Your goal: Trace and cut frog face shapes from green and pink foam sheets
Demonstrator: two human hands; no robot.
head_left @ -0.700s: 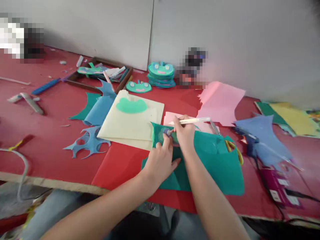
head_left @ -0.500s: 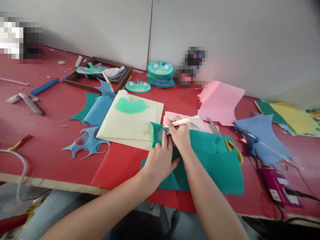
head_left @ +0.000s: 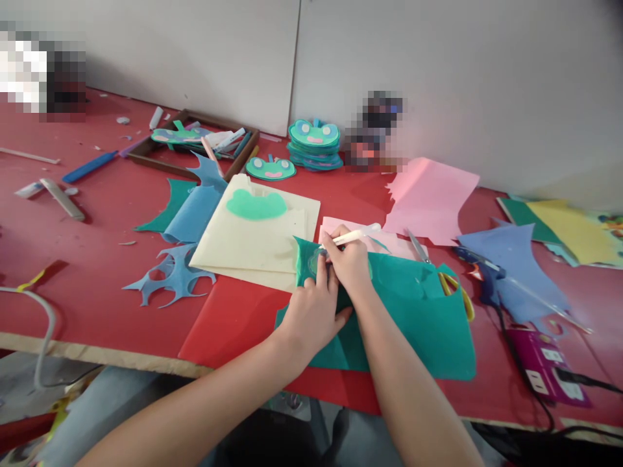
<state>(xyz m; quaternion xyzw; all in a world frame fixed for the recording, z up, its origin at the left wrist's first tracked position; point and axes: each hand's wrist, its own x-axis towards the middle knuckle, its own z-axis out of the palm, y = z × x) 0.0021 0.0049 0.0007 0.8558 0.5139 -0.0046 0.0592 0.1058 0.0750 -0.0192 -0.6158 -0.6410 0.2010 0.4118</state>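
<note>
My right hand (head_left: 348, 259) is closed around a white pen (head_left: 357, 233), its tip down near the upper left corner of a dark green foam sheet (head_left: 423, 324). My left hand (head_left: 314, 305) presses on that sheet with fingers stretched out, the index fingertip beside the pen tip. Under the fingers lies a small roundish clear piece or outline, partly hidden. Left of the hands, a light green cut shape (head_left: 257, 205) rests on cream sheets (head_left: 248, 243). Yellow-handled scissors (head_left: 457, 292) lie partly under the green sheet's right end.
Frog-like green faces (head_left: 314, 144) are stacked at the back beside a wooden tray (head_left: 189, 170) of pens. Blue scraps (head_left: 178, 275) lie left, pink sheets (head_left: 433, 198) behind. A glue gun (head_left: 487, 272) and a magenta box (head_left: 545, 366) with cables stand right.
The pen's rear end has tipped slightly to the left in my right hand. My left hand stays pressed on the green sheet, and the view has shifted a little.
</note>
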